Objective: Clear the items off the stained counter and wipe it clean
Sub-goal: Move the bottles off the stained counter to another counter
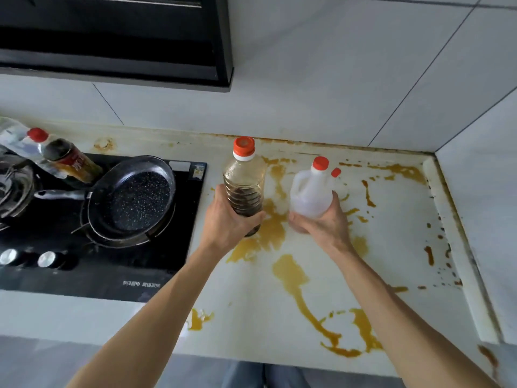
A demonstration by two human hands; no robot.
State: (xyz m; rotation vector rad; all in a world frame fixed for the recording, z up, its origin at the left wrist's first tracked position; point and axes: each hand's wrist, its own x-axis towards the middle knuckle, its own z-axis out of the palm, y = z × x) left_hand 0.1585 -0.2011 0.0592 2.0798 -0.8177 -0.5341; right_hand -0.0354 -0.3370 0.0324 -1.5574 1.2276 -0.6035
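Over the white counter (397, 225) smeared with yellow-orange and brown stains: left hand (226, 222) wrapped round the lower body of a clear ribbed plastic bottle (244, 182) with orange cap and dark liquid in its lower half, fingers curled about it, upright, base just over a yellow smear; right hand (321, 222) cupping from below a translucent white plastic jug (310, 194) with orange cap and moulded handle, fingers curled round its bottom, slightly tilted; small second orange cap (336, 172) showing just behind the jug, bottle under it mostly hidden, cannot tell more; both held containers side by side, near but apart; to the left a black glass gas hob (156, 270) with two silver knobs (28, 258), a dark speckled frying pan (134, 198) on the burner grate; at far left a dark sauce bottle with red label (70, 161) and a clear red-capped bottle (30, 144) leaning together; black range hood (112, 37) above; white tiled wall (335, 79) behind.
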